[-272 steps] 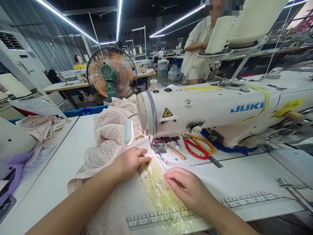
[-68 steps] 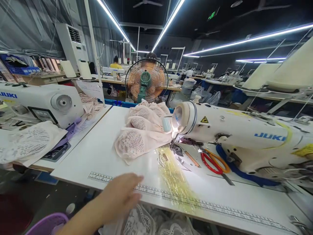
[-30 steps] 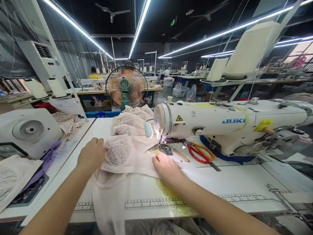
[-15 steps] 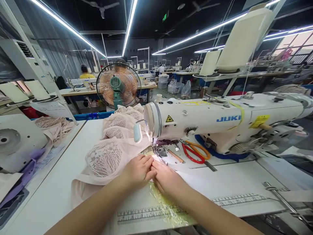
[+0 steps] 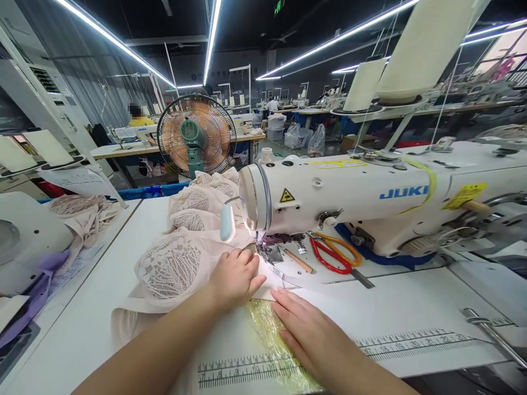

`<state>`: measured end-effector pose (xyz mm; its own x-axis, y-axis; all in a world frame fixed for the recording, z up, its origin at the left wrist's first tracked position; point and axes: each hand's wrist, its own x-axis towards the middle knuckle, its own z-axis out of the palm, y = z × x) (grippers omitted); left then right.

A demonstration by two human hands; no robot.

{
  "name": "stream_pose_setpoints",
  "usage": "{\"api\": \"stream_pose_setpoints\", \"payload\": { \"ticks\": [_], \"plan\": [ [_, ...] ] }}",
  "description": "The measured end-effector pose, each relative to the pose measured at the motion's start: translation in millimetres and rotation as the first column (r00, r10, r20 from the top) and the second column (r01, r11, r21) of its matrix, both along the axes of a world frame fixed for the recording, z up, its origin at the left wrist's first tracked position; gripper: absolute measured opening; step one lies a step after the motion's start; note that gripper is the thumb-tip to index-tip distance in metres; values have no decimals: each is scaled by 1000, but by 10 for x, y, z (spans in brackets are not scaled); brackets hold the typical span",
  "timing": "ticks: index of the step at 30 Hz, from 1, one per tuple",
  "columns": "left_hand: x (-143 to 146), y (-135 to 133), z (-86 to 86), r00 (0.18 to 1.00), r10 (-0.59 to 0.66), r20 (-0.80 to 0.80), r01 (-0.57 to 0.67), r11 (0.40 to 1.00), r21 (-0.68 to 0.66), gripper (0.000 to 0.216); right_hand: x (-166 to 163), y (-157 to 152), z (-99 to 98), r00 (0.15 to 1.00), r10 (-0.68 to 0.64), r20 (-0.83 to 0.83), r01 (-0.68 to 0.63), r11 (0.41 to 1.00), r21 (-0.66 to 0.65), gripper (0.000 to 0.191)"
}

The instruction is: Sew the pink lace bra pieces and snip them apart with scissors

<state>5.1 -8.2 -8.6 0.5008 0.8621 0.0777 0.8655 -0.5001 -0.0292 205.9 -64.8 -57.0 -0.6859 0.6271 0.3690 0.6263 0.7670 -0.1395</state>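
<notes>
A pale pink lace bra piece lies on the white table in front of a white JUKI sewing machine. My left hand rests on the fabric's edge just left of the presser foot, fingers curled down and pressing flat. My right hand lies flat, fingers stretched, on the fabric beside a yellowed tape patch. Both hands hold the fabric down against the table.
Red and orange scissors lie under the machine arm. A stack of pink lace pieces sits behind the needle, and a fan stands beyond it. A second machine is at left. Printed rulers mark the table's front edge.
Since half a second ago my right hand slid back toward me and flattened out, and my left hand stayed on the fabric by the presser foot. The view shifted slightly.
</notes>
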Motion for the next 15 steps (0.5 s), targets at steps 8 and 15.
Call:
{"api": "stream_pose_setpoints", "payload": {
  "ticks": [8, 15],
  "plan": [
    [-15, 113, 5, 1000, 6, -16, -5, 1000, 31, 44, -93, 26, 85, 999, -14, 42, 15, 1000, -26, 39],
    [80, -157, -10, 996, -66, -62, 66, 998, -7, 35, -354, 97, 167, 995, -104, -11, 98, 968, -233, 48]
  ]
}}
